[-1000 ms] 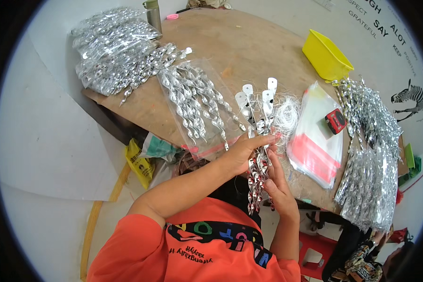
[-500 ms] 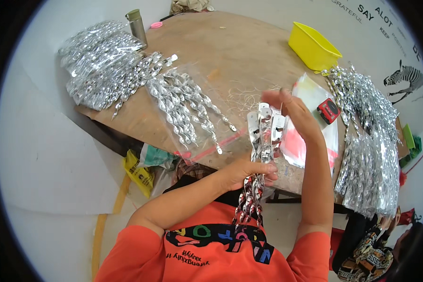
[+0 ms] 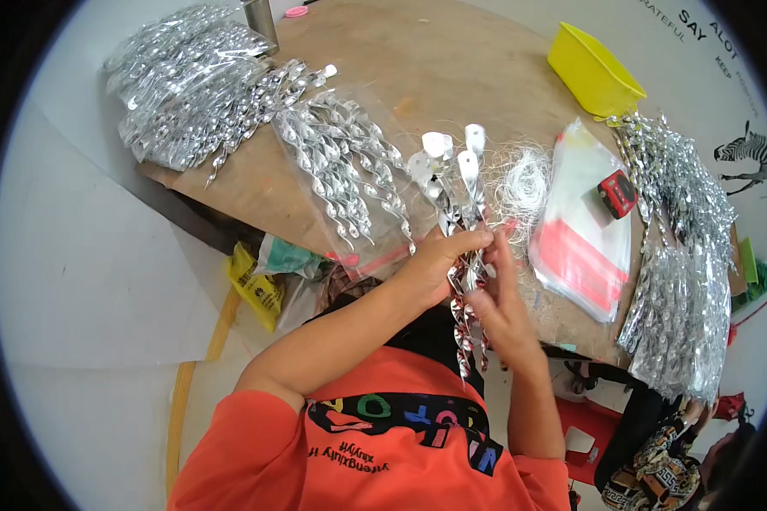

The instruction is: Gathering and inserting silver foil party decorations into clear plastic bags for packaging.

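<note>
In front of my chest, my left hand (image 3: pixel 439 268) is closed round a bundle of shiny silver spiral strips (image 3: pixel 464 209). Their flat, rounded ends fan out above the fist, and the twisted tails hang below it. My right hand (image 3: pixel 507 319) is against the same bundle from the right, its thumb and fingers around the strips just below my left thumb. Part of the strips is hidden behind the fingers. Left of the bundle, a clear bag (image 3: pixel 392 268) lies at the table edge with more silver spirals (image 3: pixel 337 162) on it.
White thread (image 3: pixel 524 183) lies tangled beside clear bags with a pink band (image 3: pixel 579 264). A red-and-black device (image 3: pixel 617 194) rests on them. Silver spirals are heaped at left (image 3: pixel 187 94) and right (image 3: pixel 677 298). A yellow bin (image 3: pixel 596 72) stands behind; another person (image 3: pixel 656 468) is at lower right.
My right hand has come down from the strips' top ends to beside my left hand. The flat ends have spread apart and tilted left. The white thread is now less covered.
</note>
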`<move>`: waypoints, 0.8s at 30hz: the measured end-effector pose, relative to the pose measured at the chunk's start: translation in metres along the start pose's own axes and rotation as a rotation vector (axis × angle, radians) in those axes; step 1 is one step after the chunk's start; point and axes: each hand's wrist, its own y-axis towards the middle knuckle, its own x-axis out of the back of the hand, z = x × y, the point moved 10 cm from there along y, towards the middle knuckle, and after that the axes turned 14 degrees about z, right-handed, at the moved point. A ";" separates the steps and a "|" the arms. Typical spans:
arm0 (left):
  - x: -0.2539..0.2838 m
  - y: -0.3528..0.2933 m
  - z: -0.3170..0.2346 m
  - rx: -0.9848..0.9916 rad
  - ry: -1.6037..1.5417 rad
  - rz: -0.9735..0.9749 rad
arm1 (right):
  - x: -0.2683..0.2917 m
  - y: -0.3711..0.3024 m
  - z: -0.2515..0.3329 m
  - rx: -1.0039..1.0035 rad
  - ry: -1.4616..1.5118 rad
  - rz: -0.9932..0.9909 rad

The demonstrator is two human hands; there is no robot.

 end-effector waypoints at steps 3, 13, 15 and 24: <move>0.008 -0.003 0.000 -0.049 0.054 -0.068 | -0.012 -0.004 0.010 0.040 -0.429 -0.011; -0.008 -0.025 0.009 -0.080 0.182 -0.150 | -0.020 -0.021 -0.007 -0.281 -0.118 0.058; -0.016 -0.027 0.011 -0.079 0.261 -0.107 | -0.014 -0.030 -0.013 -0.310 -0.104 -0.008; -0.037 -0.030 0.034 0.063 0.263 0.102 | 0.011 -0.053 -0.009 -0.211 0.010 -0.029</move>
